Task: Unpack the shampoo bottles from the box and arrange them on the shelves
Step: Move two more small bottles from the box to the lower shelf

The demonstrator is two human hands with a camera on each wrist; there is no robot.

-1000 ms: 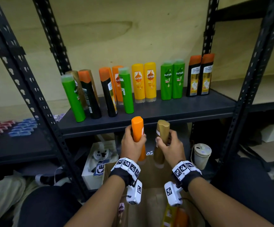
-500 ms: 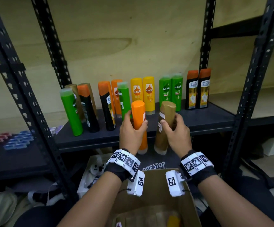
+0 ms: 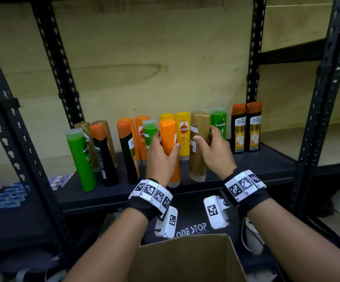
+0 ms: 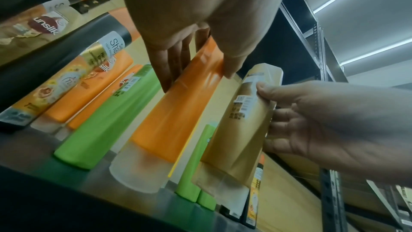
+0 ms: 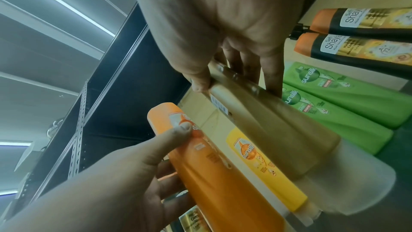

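Observation:
My left hand (image 3: 166, 141) grips an orange shampoo bottle (image 3: 168, 127) that stands cap-down near the front of the black shelf (image 3: 246, 174). Beside it, my right hand (image 3: 204, 135) holds a gold bottle (image 3: 197, 163), thumb on its label side and fingers behind. In the left wrist view, the left hand (image 4: 198, 75) wraps the top of the orange bottle (image 4: 176, 119), whose clear cap seems to touch the shelf; the gold bottle (image 4: 236, 130) leans next to it. The right wrist view shows the right hand (image 5: 236, 87) on the gold bottle (image 5: 278, 130). The open cardboard box (image 3: 185, 259) sits below.
Several bottles stand on the shelf: a green one (image 3: 81, 159) at the left front, yellow (image 3: 183, 135) and green ones behind my hands, and two black ones with orange caps (image 3: 246, 127) at the right. Black perforated uprights (image 3: 22, 159) frame the bay. Small packets (image 3: 6, 196) lie on the left shelf.
Both hands have lifted their bottles from below the shelf edge up and forward, and the bottles now stand among the front row on the shelf.

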